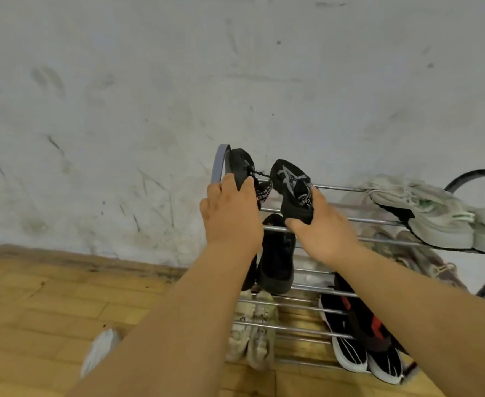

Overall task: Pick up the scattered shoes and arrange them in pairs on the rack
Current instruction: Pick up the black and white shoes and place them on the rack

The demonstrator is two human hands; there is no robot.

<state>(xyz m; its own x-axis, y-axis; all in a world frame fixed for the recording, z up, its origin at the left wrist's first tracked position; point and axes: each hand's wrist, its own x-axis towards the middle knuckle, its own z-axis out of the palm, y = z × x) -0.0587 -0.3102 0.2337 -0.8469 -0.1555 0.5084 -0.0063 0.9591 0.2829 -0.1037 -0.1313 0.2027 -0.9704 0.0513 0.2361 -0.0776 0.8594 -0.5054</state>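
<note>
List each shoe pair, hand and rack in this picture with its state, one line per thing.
Left hand: gripping the left black slip-on shoe.
Right hand: gripping the right black slip-on shoe.
Pale grey sneakers: paired, top tier.
Plain black shoes: resting on a lower tier.
Beige sneakers: paired, bottom.
Black-and-red sneakers: paired, bottom.
Metal bar rack: upright, partly filled.

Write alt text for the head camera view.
A person's left hand and right hand each set a black shoe, one and the other, on the top tier of a metal shoe rack against a scuffed white wall. Pale grey sneakers share that tier; more pairs sit below.
</note>
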